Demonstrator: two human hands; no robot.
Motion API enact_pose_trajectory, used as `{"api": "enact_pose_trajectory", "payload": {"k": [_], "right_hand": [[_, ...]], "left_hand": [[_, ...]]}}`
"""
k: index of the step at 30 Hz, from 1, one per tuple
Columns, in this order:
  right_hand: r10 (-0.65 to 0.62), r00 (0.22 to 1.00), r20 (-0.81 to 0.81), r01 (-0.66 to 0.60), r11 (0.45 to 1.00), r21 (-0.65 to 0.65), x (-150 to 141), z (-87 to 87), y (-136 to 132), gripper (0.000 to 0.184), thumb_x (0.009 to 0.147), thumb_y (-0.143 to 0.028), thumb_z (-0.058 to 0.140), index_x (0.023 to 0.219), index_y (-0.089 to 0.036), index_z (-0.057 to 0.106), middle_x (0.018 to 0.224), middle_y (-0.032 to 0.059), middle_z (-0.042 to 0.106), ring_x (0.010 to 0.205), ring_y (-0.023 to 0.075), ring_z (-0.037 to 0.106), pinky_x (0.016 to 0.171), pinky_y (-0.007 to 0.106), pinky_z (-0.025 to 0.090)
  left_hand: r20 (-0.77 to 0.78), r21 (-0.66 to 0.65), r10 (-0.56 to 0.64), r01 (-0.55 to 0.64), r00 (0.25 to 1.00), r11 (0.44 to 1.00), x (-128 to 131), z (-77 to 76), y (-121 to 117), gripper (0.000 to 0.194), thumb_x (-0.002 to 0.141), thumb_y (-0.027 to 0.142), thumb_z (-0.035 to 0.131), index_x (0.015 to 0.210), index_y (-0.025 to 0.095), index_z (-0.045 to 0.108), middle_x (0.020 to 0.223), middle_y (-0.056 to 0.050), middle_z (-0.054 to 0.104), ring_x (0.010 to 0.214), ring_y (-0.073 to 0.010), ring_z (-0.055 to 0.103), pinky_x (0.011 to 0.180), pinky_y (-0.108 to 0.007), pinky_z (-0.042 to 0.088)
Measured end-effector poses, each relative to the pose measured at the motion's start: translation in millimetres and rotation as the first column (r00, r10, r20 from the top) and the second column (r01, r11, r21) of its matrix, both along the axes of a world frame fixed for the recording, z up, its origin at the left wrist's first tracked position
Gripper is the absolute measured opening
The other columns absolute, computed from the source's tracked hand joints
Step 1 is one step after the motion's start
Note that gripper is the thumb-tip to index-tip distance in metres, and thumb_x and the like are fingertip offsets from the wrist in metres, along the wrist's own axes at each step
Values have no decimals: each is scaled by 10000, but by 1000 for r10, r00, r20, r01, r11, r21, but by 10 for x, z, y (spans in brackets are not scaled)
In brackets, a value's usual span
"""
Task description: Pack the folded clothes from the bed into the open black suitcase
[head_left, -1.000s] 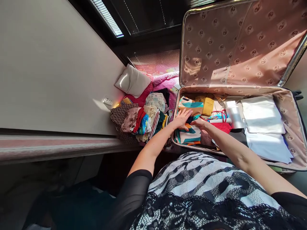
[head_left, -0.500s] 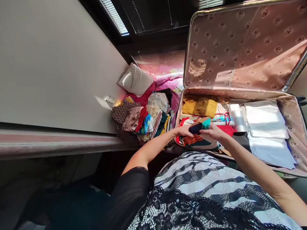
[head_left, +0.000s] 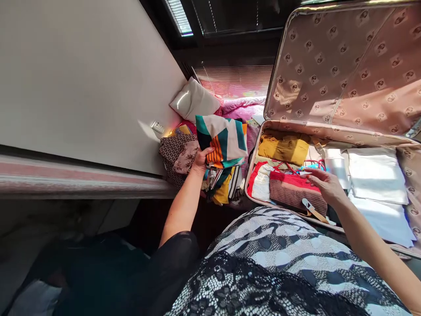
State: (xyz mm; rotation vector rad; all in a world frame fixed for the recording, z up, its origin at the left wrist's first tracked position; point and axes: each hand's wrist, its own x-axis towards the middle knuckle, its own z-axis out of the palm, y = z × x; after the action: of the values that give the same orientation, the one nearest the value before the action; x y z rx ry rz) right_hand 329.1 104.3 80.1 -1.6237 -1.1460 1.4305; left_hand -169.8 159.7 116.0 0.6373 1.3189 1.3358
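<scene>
My left hand (head_left: 201,159) is closed on the near left edge of a folded multicoloured garment (head_left: 226,139) in teal, white, orange and black. It holds the garment over a pile of folded clothes (head_left: 226,184). My right hand (head_left: 324,183) hovers above the open suitcase (head_left: 419,175), its fingers stretched out and holding nothing that I can make out. Below it lies a folded red and brown knit garment (head_left: 291,188), beside a red and white cloth (head_left: 261,182). A mustard garment (head_left: 284,147) lies behind these.
A white bottle (head_left: 336,166) and stacked white cloths (head_left: 373,173) fill the suitcase's right part. Its patterned lid (head_left: 348,66) stands raised at the back. A pillow (head_left: 195,100) leans near the wall socket (head_left: 158,127). A strap with a buckle (head_left: 311,208) hangs at the suitcase's front edge.
My left hand has carried the multicoloured garment left, out of the suitcase and over the clothes pile. My right hand has let go of it. The red and brown knit garment now shows more fully.
</scene>
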Motion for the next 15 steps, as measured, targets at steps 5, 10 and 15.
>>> {"api": "enact_pose_trajectory", "payload": {"k": [5,10,15], "right_hand": [[-26,999,45,28,999,-42,97,-179,-163,680,663,-683,945,1139,-210,835,986,127,847,796,226,738,664,313,552],[-45,998,47,49,995,-85,77,-260,-253,671,662,-652,939,1148,-202,833,997,119,844,793,204,726,652,287,545],[-66,997,28,70,988,-135,-54,-242,-278,678,621,-640,958,1122,-201,833,997,132,837,787,214,728,621,286,538]], "left_hand": [[-80,64,18,-13,997,998,-343,-76,-16,648,687,346,960,1286,169,785,1137,-91,858,1166,-360,813,964,-446,689],[-29,-57,-110,108,994,992,-374,-518,-308,777,597,314,962,1332,177,751,1195,-103,851,1225,-360,785,1038,-487,659],[76,-278,-198,212,977,937,127,-1207,-659,688,528,239,931,1187,134,767,1099,-139,861,1163,-401,805,1070,-558,640]]}}
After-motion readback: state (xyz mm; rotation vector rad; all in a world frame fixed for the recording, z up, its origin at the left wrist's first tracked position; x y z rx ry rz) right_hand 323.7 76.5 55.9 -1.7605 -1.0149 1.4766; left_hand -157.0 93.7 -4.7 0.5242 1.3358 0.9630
